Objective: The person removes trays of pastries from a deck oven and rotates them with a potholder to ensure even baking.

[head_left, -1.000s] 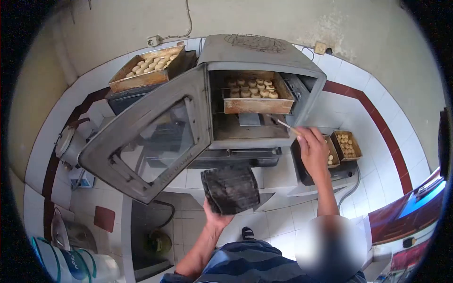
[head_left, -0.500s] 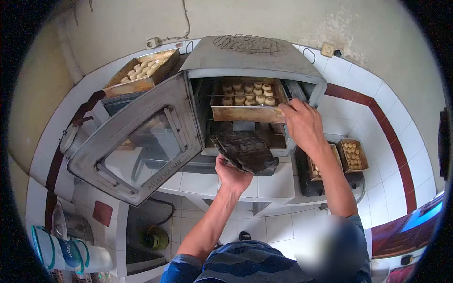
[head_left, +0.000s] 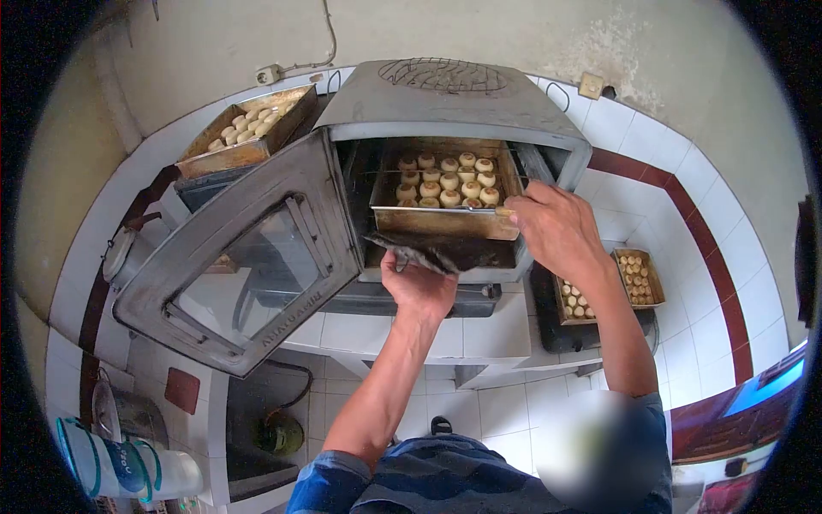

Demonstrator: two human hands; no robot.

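Observation:
A metal baking tray point(head_left: 445, 224) of small round browned buns point(head_left: 449, 180) sits in the mouth of the oven point(head_left: 462, 116), its front edge toward me. Dark, scorched cloth point(head_left: 437, 257) lies across the upturned fingers of my left hand point(head_left: 419, 287), just below the tray's front wall. My right hand point(head_left: 561, 227) is closed around the wooden handle of a thin metal tool point(head_left: 501, 212), which lies along the tray's front rim near its right corner. The tool's exact kind cannot be made out. The glazed oven door point(head_left: 248, 265) hangs open on the left.
Left of the oven, another tray point(head_left: 231, 154) holds pale oblong pieces. Two small trays of buns, one point(head_left: 638, 278) farther right, stand at lower right. A wire rack point(head_left: 445, 75) lies on the oven. A green gas cylinder point(head_left: 281, 433) stands below the counter.
The tray has come forward a little, showing more buns. My left hand and the cloth have risen closer beneath its front wall. The right hand stays at the tray's right corner with the tool.

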